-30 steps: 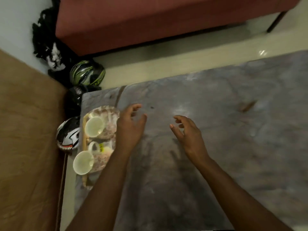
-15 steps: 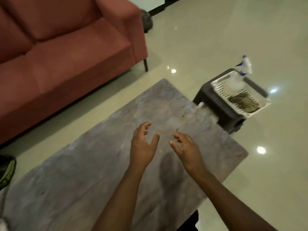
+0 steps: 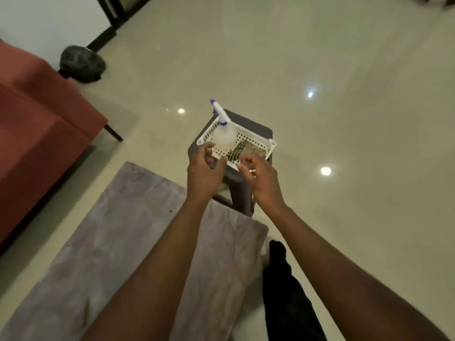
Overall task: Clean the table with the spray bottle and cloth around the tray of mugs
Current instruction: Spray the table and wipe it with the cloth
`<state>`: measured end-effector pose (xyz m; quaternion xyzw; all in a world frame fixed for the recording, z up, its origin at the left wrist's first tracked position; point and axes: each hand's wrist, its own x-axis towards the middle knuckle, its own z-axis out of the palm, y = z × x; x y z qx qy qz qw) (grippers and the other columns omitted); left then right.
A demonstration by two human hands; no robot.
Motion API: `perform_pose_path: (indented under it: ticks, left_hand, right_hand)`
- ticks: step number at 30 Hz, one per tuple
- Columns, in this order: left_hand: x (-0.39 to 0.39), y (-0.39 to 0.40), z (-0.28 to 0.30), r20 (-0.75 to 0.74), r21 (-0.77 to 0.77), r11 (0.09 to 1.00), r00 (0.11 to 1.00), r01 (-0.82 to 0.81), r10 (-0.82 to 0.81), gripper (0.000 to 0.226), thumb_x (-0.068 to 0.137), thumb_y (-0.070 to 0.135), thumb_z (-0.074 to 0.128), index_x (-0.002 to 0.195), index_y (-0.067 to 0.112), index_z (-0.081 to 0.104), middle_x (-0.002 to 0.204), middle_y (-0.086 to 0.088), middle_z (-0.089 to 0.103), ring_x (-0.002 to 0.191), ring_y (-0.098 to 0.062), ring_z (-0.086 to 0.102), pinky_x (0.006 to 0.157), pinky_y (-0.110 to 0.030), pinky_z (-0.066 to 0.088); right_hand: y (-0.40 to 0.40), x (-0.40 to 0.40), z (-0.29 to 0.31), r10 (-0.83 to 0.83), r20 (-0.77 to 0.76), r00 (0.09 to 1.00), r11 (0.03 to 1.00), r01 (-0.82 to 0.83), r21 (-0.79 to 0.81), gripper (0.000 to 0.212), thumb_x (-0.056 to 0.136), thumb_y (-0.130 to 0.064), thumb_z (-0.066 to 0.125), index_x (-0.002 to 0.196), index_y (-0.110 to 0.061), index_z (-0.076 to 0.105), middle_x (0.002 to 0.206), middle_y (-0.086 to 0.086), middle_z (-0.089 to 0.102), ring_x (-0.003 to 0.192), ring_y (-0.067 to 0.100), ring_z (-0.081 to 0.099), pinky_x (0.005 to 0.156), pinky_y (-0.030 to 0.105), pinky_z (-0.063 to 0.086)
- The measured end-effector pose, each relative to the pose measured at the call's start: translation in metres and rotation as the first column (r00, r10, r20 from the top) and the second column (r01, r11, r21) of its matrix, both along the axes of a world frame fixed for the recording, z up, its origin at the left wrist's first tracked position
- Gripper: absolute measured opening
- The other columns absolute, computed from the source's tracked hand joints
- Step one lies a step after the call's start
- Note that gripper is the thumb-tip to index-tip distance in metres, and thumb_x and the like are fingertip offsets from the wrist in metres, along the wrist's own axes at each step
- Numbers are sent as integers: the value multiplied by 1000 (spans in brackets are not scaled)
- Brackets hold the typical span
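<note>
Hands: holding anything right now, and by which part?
Nothing held. Left hand and right hand hover, fingers relaxed, at the white basket's near rim.

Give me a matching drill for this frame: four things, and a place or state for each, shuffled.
Things:
1. bottle
2. cloth
3. basket
4. sofa

Places or states:
A. lies flat in the basket, right of the bottle
B. sits on a dark stool past the table's end
C. red, at the left edge of the view
D. stands in the basket's left corner, nozzle up

Pairs: 1-D, 2-A, 3-B, 4-C
</note>
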<state>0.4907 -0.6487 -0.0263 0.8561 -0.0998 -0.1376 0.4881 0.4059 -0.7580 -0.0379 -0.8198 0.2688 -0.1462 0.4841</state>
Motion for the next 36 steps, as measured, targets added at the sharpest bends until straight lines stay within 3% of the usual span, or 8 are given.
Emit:
perform_pose_path:
  ticks: [3, 6, 9, 14, 18, 24, 29, 36]
  left_hand:
    - [40, -61, -39, -90, 35, 999, 996, -13, 16, 43, 87, 22, 69, 127, 18, 54, 116, 0, 59, 95, -11, 59, 67, -2, 44]
    - [84, -106, -85, -191, 109, 993, 979, -49, 69, 52, 87, 27, 70, 133, 19, 48, 128, -6, 57, 107, -18, 59, 86, -26, 49]
    - [126, -136, -124, -151, 201, 962, 965, -183, 215, 71, 81, 29, 76, 140, 15, 39, 137, -12, 52, 122, -27, 54, 99, -37, 46]
    - [167, -152, -158, -31, 338, 896, 948, -288, 316, 96, 72, 40, 82, 147, 15, 28, 144, -9, 51, 131, -27, 49, 102, -33, 39]
    - [181, -160, -170, -61, 173, 948, 958, -265, 279, 101, 74, 33, 83, 151, 22, 19, 138, -6, 53, 113, -14, 54, 90, -22, 37]
    - [182, -166, -174, -68, 61, 958, 957, -279, 283, 84, 87, 22, 71, 153, 23, 18, 117, 13, 47, 103, -6, 54, 94, -25, 45]
    - [166, -135, -149, 27, 18, 955, 955, -296, 296, 73, 88, 22, 68, 147, 30, 26, 143, -2, 48, 114, -14, 54, 94, -21, 44]
    - [123, 4, -56, -31, -26, 959, 959, -282, 282, 46, 84, 16, 70, 119, 35, 47, 116, -3, 59, 101, -17, 60, 93, -34, 48]
  right_hand:
    - [-55, 45, -50, 5, -40, 999, 998, -2, 62, 23, 88, -19, 64, 111, -12, 61, 111, 6, 65, 99, 18, 60, 86, 30, 49]
    - [-98, 86, -103, 56, -143, 988, 993, -40, 109, 22, 89, -18, 60, 110, -13, 61, 112, 6, 64, 101, 21, 60, 85, 40, 53]
    - [-133, 127, -155, 204, -257, 945, 979, -194, 65, 37, 86, -22, 64, 122, -13, 57, 123, 7, 59, 114, 23, 53, 98, 41, 44]
    - [-158, 167, -195, 379, -519, 766, 833, -527, -168, 63, 84, -38, 64, 140, -26, 37, 146, 2, 35, 131, 30, 33, 104, 47, 33]
    - [-151, 170, -215, 401, -654, 641, 738, -649, -185, 76, 82, -37, 67, 145, -32, 25, 154, 5, 15, 139, 35, 18, 111, 55, 23]
    - [-142, 167, -222, 321, -575, 752, 770, -561, -303, 57, 86, -21, 61, 137, -29, 39, 149, 6, 26, 126, 34, 34, 104, 52, 33]
    - [-127, 160, -199, 266, -396, 879, 833, -417, -364, 57, 75, 0, 67, 126, -24, 55, 134, 4, 49, 107, 34, 47, 86, 48, 42]
    - [-40, 113, -145, 271, -323, 907, 833, -389, -392, 55, 75, -10, 74, 124, -28, 56, 133, 3, 52, 109, 31, 52, 90, 47, 45]
